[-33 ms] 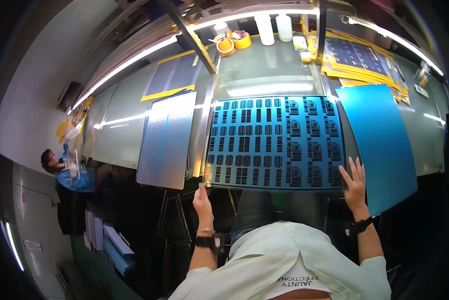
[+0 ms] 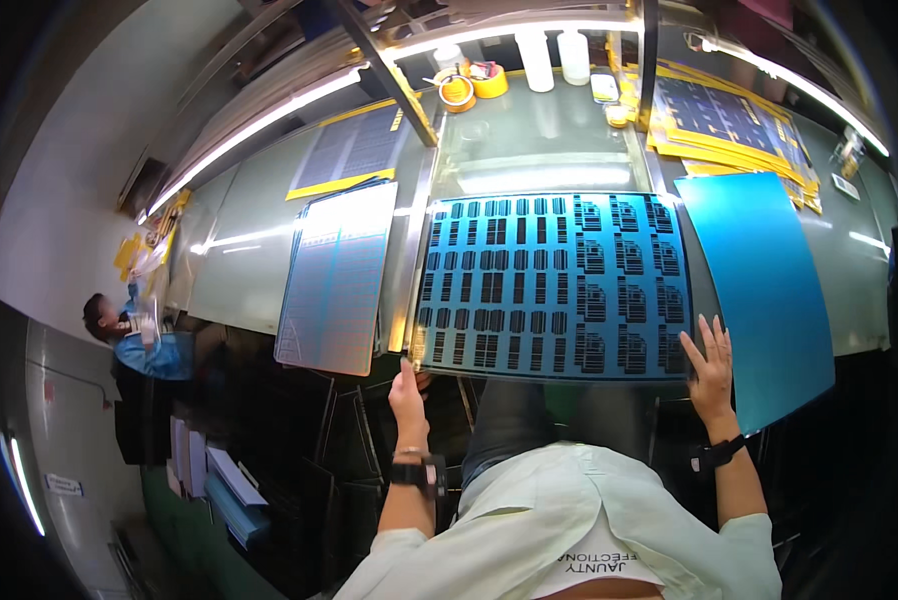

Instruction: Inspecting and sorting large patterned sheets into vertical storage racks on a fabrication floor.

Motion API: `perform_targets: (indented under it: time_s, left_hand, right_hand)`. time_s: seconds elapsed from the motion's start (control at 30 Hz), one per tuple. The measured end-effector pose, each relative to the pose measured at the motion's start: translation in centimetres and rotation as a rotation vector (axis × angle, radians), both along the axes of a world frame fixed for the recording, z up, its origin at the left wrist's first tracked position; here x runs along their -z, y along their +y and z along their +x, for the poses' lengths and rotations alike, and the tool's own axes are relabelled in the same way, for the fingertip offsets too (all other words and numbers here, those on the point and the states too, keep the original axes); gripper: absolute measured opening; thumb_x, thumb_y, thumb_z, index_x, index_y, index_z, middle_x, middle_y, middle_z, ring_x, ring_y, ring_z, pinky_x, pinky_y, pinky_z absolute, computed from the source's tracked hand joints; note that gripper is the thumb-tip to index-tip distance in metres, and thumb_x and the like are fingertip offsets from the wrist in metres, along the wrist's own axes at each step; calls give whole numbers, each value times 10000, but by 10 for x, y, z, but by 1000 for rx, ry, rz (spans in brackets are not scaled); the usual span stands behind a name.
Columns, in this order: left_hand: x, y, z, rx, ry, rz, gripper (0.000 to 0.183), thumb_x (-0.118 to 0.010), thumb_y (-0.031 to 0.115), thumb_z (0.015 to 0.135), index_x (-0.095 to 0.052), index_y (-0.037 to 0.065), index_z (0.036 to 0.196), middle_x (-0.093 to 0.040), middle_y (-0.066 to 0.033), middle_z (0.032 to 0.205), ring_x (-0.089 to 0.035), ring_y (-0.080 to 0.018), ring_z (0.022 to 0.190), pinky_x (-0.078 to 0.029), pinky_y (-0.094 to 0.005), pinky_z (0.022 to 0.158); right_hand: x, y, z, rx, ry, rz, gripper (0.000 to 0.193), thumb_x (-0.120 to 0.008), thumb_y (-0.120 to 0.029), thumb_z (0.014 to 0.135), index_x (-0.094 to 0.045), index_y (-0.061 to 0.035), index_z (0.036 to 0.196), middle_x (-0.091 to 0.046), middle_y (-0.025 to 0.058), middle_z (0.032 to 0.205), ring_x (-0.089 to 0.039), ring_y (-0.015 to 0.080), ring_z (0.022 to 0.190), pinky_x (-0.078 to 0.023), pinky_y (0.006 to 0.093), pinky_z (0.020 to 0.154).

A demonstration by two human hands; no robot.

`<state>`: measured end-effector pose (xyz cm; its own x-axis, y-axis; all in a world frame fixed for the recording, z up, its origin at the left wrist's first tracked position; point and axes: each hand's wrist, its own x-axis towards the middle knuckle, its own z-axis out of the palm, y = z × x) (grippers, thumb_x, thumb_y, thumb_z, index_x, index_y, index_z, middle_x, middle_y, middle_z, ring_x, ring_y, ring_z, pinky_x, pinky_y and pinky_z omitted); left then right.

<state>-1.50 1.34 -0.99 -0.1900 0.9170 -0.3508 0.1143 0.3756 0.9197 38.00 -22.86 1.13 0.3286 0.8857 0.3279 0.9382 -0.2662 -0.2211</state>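
Note:
A blue panel [image 2: 554, 290] with rows of dark printed blocks lies in front of me on the bench. At its near left corner my left hand [image 2: 407, 405] is closed on the edge, thumb up, with the other fingers mostly hidden. My right hand [image 2: 711, 375] rests by the near right corner, its fingers stretched out and spread along the right edge. Just right of that hand is a plain blue sheet [image 2: 769, 290], which overhangs the bench's front edge. A stack of grey-blue patterned panels [image 2: 334, 285] lies to the left.
Yellow-edged dark sheets lie at the back left [image 2: 344, 150] and in a pile at the back right [image 2: 719, 120]. White bottles [image 2: 574, 58] and orange tape rolls [image 2: 456, 93] stand at the back. Metal posts [image 2: 648, 90] rise beside the middle section. A co-worker [image 2: 149, 345] is far left.
The view has shifted very slightly. Both hands stay at the near corners of the blue panel, with no clear movement of the panel.

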Motion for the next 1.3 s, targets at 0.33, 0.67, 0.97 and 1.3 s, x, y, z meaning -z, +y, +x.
perform_targets:
  time_s: [0.33,0.67,0.97,1.3]
  left_hand:
    - [-143,72,6,165,-331,589,304,-493,331,927,-609,50,941,-606,-47,825,-559,-137,773,-429,-276,681]
    - [-133,23,122,1209,657,976,792,-613,583,745,-395,144,1367,-317,-175,1428,-228,-403,1335,-226,-529,1054]
    - [-40,11,124,1102,1163,479,972,-614,677,671,-248,201,1436,-127,-142,1504,-65,-492,1341,-153,-699,971]
    - [-48,26,142,1176,1195,477,955,-607,688,669,-310,161,1407,-180,-175,1482,-111,-475,1341,-183,-697,964]
  right_hand:
    - [-126,22,29,-251,161,426,266,-500,14,810,-633,-64,1027,-613,134,1140,-493,295,1185,-278,431,1062]
    - [-75,146,157,87,1571,459,276,-540,-235,915,-578,-12,1073,-622,98,1018,-598,160,855,-502,299,766]
    - [-41,-63,182,833,-296,504,466,-715,-222,736,-534,-80,1143,-585,136,1060,-532,335,986,-424,425,841]
    - [79,-198,147,831,1524,1338,349,-664,-131,820,-538,-24,1127,-577,79,1036,-554,242,927,-445,365,871]
